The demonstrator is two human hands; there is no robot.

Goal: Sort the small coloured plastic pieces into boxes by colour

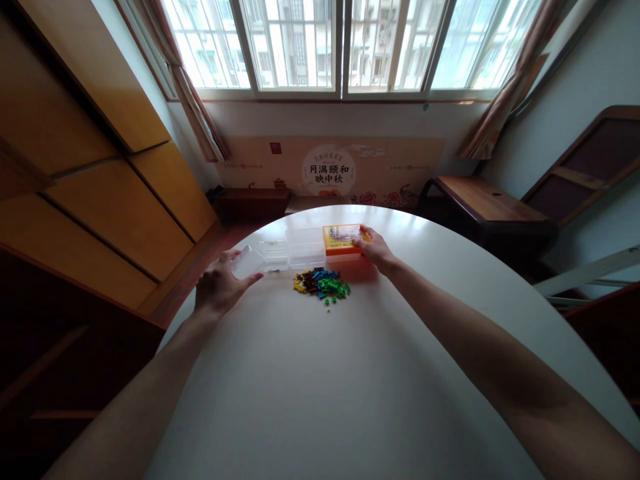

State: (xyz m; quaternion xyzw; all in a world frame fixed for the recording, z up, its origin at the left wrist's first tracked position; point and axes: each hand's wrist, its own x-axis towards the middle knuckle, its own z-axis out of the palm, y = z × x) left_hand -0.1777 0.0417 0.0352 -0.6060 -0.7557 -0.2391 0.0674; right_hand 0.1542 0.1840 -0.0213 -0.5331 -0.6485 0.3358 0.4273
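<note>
Fingers parted wide, the left hand [220,283] gripped a clear container [247,264], while the right hand [379,250] clasped an orange box [337,244] at its three o'clock end, small coloured pieces [323,283] lying toward its seven on the white table [320,380].

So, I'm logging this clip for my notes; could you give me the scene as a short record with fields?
Surface: white table, curved far edge
Left hand: holds a translucent plastic container, tilted
Right hand: grips the right end of an orange box with a yellow-patterned top
Between the hands: other clear plastic containers
Loose items: pile of small plastic pieces, yellow, brown, blue and green, on the near side of the containers
Background: window above a printed panel
</note>
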